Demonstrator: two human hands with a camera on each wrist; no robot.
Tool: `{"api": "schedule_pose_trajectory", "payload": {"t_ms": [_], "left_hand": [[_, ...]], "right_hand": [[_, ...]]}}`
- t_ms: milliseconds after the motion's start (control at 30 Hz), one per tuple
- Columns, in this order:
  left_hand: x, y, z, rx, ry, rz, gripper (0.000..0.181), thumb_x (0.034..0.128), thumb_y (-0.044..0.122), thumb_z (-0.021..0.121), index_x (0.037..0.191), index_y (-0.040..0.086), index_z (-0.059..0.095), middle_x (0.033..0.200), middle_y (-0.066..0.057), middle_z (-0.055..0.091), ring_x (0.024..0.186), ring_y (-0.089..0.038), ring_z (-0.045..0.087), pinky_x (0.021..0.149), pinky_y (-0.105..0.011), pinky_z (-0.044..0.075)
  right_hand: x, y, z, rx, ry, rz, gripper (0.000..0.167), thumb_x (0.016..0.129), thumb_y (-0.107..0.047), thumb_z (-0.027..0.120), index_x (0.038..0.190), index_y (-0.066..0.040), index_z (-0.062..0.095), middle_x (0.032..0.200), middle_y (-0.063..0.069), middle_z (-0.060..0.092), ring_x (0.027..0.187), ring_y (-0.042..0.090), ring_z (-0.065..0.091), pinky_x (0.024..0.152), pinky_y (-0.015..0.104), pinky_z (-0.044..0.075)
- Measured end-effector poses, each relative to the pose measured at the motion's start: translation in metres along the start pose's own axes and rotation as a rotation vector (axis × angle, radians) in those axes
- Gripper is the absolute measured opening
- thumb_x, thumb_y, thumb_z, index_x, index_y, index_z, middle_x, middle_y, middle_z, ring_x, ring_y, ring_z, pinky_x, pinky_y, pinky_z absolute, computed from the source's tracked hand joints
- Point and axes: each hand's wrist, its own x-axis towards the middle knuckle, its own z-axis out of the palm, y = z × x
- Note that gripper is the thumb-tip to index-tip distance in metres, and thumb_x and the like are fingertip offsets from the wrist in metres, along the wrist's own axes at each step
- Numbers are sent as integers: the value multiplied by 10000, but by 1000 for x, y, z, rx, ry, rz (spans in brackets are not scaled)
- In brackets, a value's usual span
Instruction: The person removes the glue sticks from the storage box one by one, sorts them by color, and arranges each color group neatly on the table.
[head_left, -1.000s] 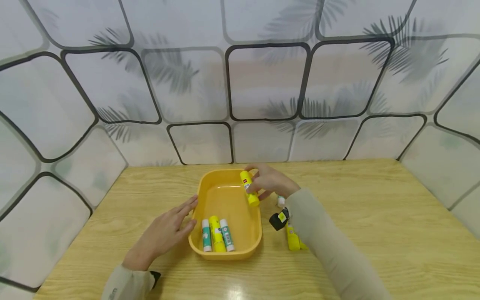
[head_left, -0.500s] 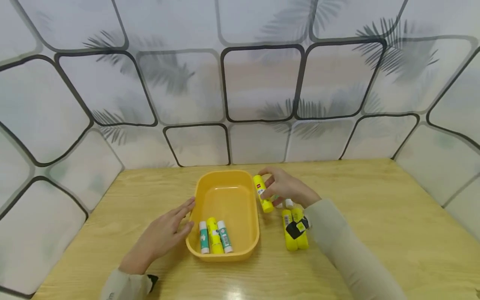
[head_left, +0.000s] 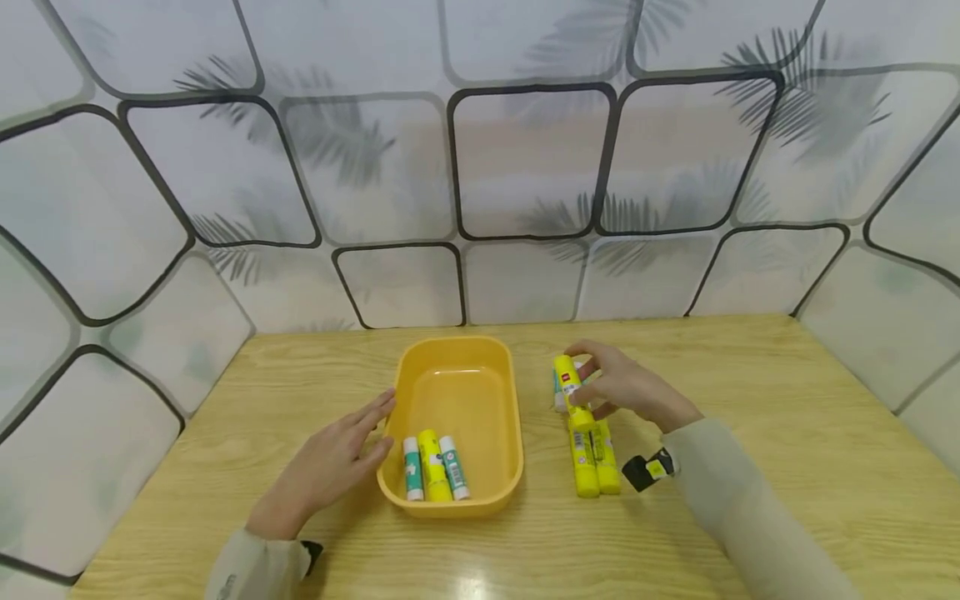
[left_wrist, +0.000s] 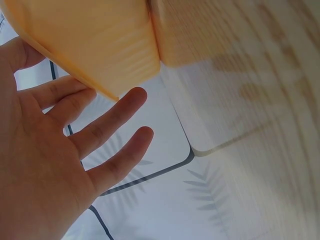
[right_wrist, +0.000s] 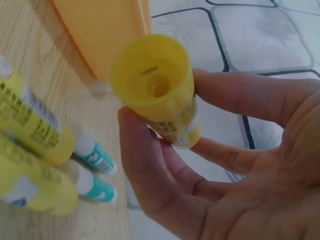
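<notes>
Yellow stick (head_left: 567, 379) moved right of tray (head_left: 472, 408); 3 sticks (head_left: 432, 467) remain inside.
Right hand (head_left: 630, 387) pinches it; left hand (head_left: 330, 471), fingers partly spread, touches tray.

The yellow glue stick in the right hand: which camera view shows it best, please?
The right wrist view: there the yellow glue stick is largest, with its hollow end facing the camera. The head view shows it small, partly covered by the right hand. The left wrist view does not show it.
</notes>
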Motion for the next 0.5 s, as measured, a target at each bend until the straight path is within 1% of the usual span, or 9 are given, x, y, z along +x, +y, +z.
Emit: {"api": "schedule_pose_trajectory", "payload": {"t_ms": [133,267,400,500], "left_hand": [[-1,1,2,-9,-13,-8,534,1046,259,577,1493,-14,473,1576,-149,407,1305,-409,528,1026,-592,458],[-2,1,4,-14,-14,-3,538,1046,248,577,1501,-14,460,1582,-150,392,1319,-421,510,1038,-601,443],[-2,0,3,-5,3,4,537,1043,234,582,1500,-19,459,1581,-148,393,1317,-423,511,1035,-604,445],[0,-1,0,2,-2,11,536,1044,228,578,1495,-33,457,1578,-158,396,1307,-423,521,1028,-602,453]], "right_hand": [[-9,7,-4,-10,1,15,745,864,11,702,1505,53,326,1222,271,456,929,306,595,737,439,608],[-15,14,-8,-17,8,30,732,877,20,697,1501,63,317,1216,272,454,912,299,594,725,432,610],[-20,17,-11,-17,14,27,726,881,29,695,1498,70,314,1207,271,455,888,288,599,705,420,611],[-24,19,-13,-24,14,24,737,886,25,698,1505,75,300,1214,277,453,884,286,602,703,422,610]]}}
